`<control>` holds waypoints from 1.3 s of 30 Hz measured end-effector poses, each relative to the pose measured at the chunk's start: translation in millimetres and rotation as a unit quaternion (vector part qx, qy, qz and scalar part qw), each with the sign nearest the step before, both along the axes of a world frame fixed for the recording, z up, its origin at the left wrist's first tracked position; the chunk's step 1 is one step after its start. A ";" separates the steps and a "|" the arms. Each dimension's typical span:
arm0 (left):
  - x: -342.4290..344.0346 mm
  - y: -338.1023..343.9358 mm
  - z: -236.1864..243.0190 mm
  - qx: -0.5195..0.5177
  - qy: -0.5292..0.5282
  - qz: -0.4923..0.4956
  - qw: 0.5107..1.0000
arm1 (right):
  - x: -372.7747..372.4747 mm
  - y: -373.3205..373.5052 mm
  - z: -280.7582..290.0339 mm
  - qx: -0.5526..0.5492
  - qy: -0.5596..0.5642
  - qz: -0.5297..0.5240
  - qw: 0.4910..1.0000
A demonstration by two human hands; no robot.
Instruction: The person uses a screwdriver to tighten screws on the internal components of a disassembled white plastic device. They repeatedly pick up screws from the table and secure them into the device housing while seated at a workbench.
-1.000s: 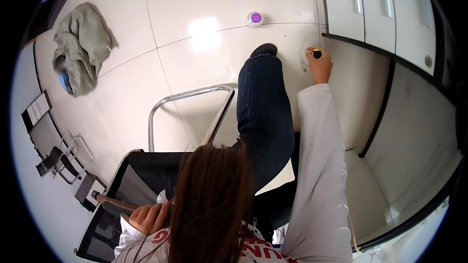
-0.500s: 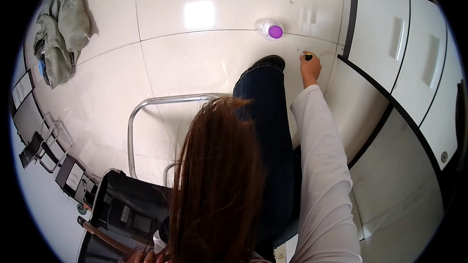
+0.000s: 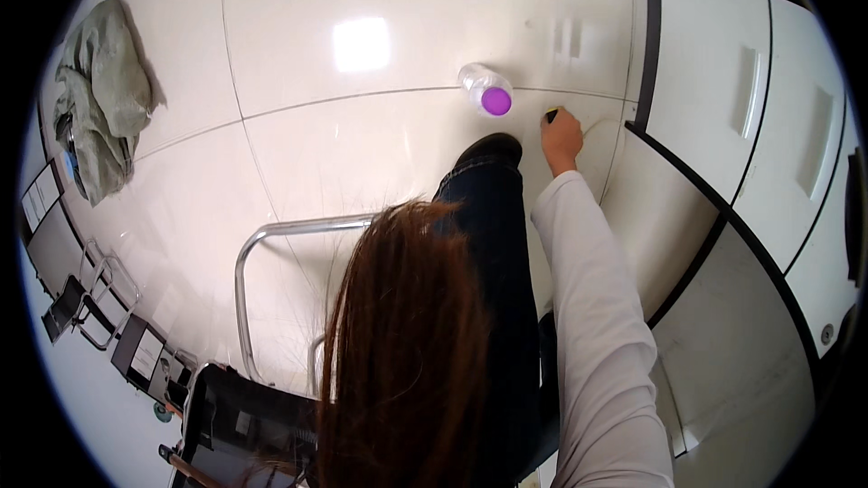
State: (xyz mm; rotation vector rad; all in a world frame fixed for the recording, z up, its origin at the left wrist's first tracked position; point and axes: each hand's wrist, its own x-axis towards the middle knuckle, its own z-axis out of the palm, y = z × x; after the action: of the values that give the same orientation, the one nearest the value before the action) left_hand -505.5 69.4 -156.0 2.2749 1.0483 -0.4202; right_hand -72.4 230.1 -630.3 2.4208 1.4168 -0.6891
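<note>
One clear bottle sits on the pale tiled floor with its round purple cap toward me, any lettering on it too small for me to read and its contents hard to tell, while the white cabinet to the right has its fronts shut. My right hand, just right of the bottle and near my dark shoe, has its fingers closed around a small black object with a yellow edge, partly covered by them. My left hand's grip I cannot tell, as hair fills the lower middle.
</note>
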 end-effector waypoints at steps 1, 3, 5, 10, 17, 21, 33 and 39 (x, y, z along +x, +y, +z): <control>-0.3 2.3 -3.1 0.001 -0.001 -0.001 1.000 | 1.3 -2.4 -2.1 0.007 -0.005 0.025 1.000; -0.6 8.1 -10.8 0.004 -0.001 -0.003 1.000 | 2.3 -5.2 -3.7 0.013 -0.004 0.041 0.999; -0.6 11.7 -14.5 0.004 -0.001 -0.005 1.000 | 4.7 -7.3 0.7 0.012 0.006 0.049 0.999; 0.2 14.4 -24.5 0.009 0.002 0.017 1.000 | -20.5 -33.6 45.9 0.082 0.078 0.058 0.992; 1.5 21.2 -24.6 0.025 -0.003 0.056 0.998 | -41.1 -64.9 179.2 0.158 0.170 -0.101 0.967; 23.8 2.4 -9.2 0.022 -0.022 0.105 0.994 | -31.2 -52.9 282.3 0.304 0.176 -0.139 0.926; 37.6 -68.6 37.9 0.001 -0.079 0.150 0.986 | -29.3 -140.7 679.0 0.605 0.069 -0.039 0.793; 18.2 -75.0 50.0 0.033 -0.095 0.152 0.983 | 51.3 -150.4 704.8 0.578 -0.124 -0.197 0.782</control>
State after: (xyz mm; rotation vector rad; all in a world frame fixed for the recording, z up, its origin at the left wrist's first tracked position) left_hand -487.4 -5.6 -106.1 2.1141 1.2964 -0.0426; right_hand -21.1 79.7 74.5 3.5548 1.4142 0.7302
